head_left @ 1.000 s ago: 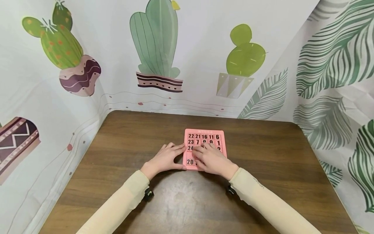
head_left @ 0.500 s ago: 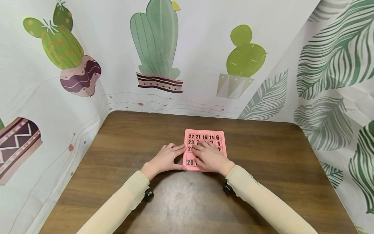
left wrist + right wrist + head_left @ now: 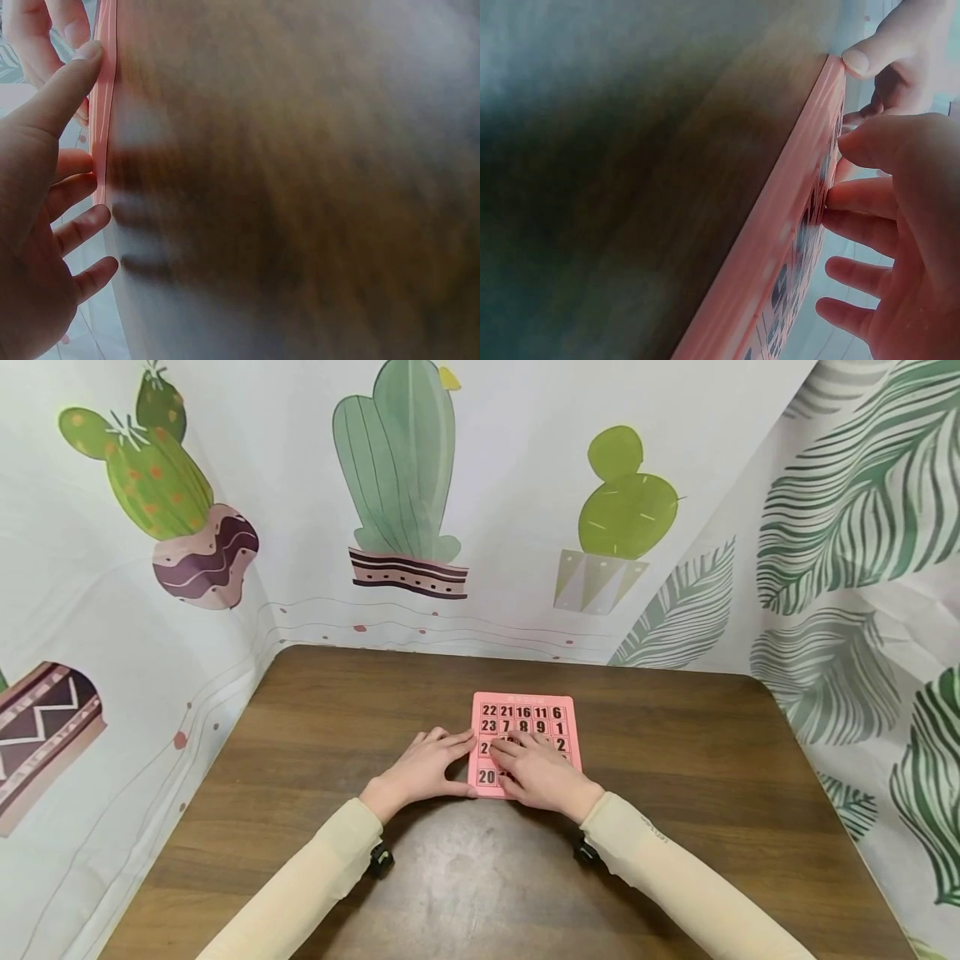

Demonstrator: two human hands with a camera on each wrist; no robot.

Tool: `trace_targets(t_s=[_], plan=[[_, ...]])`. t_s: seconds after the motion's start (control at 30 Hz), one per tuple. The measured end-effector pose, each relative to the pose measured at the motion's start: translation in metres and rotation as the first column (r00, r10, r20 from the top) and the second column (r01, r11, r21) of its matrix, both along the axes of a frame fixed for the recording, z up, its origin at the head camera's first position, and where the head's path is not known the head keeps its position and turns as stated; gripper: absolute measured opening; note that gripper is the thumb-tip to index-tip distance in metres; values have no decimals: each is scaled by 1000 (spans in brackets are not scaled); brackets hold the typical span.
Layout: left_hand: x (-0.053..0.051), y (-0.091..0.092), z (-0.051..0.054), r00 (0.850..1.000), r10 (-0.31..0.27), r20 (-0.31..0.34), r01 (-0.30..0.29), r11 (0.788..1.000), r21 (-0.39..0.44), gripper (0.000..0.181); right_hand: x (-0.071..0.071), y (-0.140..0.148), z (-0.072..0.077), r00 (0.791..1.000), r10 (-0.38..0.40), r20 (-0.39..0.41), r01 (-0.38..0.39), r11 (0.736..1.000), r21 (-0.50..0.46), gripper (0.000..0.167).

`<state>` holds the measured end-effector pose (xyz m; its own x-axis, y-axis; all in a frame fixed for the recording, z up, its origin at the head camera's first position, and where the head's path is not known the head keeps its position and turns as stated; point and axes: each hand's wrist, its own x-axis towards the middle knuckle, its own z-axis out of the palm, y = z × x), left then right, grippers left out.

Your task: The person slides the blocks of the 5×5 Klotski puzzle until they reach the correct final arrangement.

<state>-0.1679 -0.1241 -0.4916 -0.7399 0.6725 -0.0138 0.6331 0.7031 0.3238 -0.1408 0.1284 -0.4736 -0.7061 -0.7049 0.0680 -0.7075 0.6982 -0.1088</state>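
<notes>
A pink number slide puzzle (image 3: 528, 701) with black-numbered tiles lies flat on the brown wooden table. My left hand (image 3: 417, 768) rests at its left side, the fingertips against the edge and the thumb at the near left corner. In the left wrist view that thumb (image 3: 71, 86) touches the pink rim. My right hand (image 3: 546, 777) lies over the lower middle tiles, its fingertips on the left part of the board. The right wrist view shows the right fingers (image 3: 859, 217) extended onto the tiles. The right hand hides several lower numbers.
The wooden table (image 3: 345, 693) extends around the puzzle on all sides. A white cloth backdrop (image 3: 517, 485) with printed cacti and leaves rises behind the table's far edge. Both sleeved forearms reach in from the near side.
The right fingers have shifted slightly toward me, and the 8 and 9 tiles have come into sight. A partly covered tile in the left column sits slightly nearer me. The left hand stays put.
</notes>
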Motion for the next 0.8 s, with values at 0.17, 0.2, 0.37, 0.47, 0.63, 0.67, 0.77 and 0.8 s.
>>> trace_targets(t_s=[0.17,0.2,0.37,0.47,0.63,0.67,0.77,0.8], plan=[[-1,0,-1,1000,4,7,-4,1000,-3,92,4,0,-2,1000,1,-15,-1,1000,12,45],[-1,0,-1,1000,4,8,-4,1000,-3,92,5,0,-2,1000,3,-20,-2,1000,16,46],[0,0,-1,1000,0,3,0,1000,-2,92,11,1,-3,999,17,-36,-16,1000,19,46],[0,-1,-1,1000,1,4,-1,1000,-2,92,14,2,-2,999,21,-31,-20,1000,20,46],[0,-1,-1,1000,3,7,-3,1000,-1,93,17,4,-1,999,27,-30,-27,1000,11,45],[0,-1,-2,1000,3,7,-3,1000,-2,93,16,5,-1,999,33,-29,-33,999,-3,44],[0,-1,-2,1000,4,6,-4,1000,-2,94,12,7,0,999,35,-25,-36,999,-38,41],[0,-1,-2,1000,5,6,-5,1000,-2,94,10,7,0,999,34,-27,-35,998,-51,40]])
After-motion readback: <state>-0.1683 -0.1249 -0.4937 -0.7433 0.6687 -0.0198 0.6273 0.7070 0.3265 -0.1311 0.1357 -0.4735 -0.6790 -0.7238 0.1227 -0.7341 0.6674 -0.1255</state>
